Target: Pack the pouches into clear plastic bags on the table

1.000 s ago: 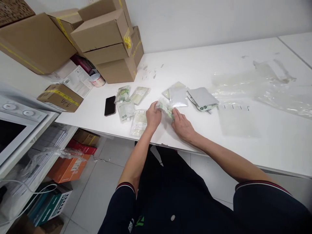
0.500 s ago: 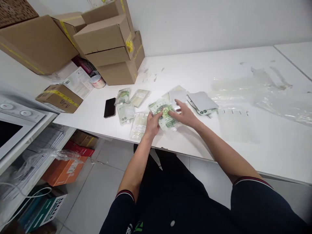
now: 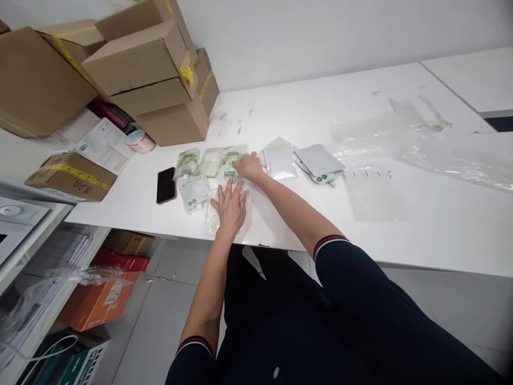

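The green plastic packet (image 3: 231,159), likely light and soft, is best held by its edge; left hand (image 3: 231,213) spread, right hand (image 3: 249,166) touching, grip unclear.

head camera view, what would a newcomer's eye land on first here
Probably the left hand, fingers spread over a clear packet near the front edge of the white table, and the right hand at a green-printed packet just beyond it. Next, perhaps, the stacked cardboard boxes at the back left, then the dark phone lying in front of them.
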Tool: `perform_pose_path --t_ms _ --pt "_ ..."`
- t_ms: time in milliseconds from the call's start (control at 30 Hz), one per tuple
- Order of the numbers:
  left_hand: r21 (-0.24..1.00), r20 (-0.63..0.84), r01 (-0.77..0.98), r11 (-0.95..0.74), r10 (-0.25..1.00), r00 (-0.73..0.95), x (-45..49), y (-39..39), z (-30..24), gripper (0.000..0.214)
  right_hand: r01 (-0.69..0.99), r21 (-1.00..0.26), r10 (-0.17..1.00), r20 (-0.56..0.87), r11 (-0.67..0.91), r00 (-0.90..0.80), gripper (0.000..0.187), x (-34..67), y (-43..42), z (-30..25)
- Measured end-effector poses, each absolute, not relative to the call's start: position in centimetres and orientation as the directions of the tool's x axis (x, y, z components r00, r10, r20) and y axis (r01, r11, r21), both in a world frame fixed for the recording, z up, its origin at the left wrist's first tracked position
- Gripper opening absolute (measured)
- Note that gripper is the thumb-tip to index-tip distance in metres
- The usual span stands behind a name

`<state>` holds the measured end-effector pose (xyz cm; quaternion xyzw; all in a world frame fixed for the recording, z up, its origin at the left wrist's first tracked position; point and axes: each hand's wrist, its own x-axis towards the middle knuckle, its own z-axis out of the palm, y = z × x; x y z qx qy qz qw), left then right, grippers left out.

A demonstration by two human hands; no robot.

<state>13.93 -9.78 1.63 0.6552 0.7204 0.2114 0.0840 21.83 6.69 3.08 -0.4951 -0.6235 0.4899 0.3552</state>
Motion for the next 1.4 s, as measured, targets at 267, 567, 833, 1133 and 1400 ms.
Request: perform_pose_path --t_ms 267,567,833,1133,1400 --pt "0.168 0.114 0.984 0.066 0.99 -0.086 12.6 -5.9 -0.6 0.05 0.641 -0.75 0.983 0.071 0.163 -0.167 0.047 30.3 4.2 5.2" --pt "0.248 0.346 0.968 -0.021 0.936 -0.068 12.4 -6.5 -0.7 0.043 0.723 -0.418 0.705 0.232 -0.55 0.67 0.068 57.9 1.0 5.0" --pt "0.349 0.392 0.926 -0.147 0.92 -0.001 15.2 -9.0 0.4 0.034 0.682 -0.496 0.704 0.182 -0.537 0.687 0.021 63.8 -0.9 1.3" --pt "0.732 0.458 0.58 -0.358 0.888 -0.031 18.1 -11.1 5.2 0.045 -0.021 -0.911 0.801 0.35 0.411 0.485 0.025 47.4 -6.4 8.5" --pt "0.982 0.132 0.14 -0.124 0.99 -0.051 17.3 -12.7 6.9 0.043 -0.202 -0.979 1.0 0.023 0.02 -0.012 0.053 38.4 -7.5 6.5"
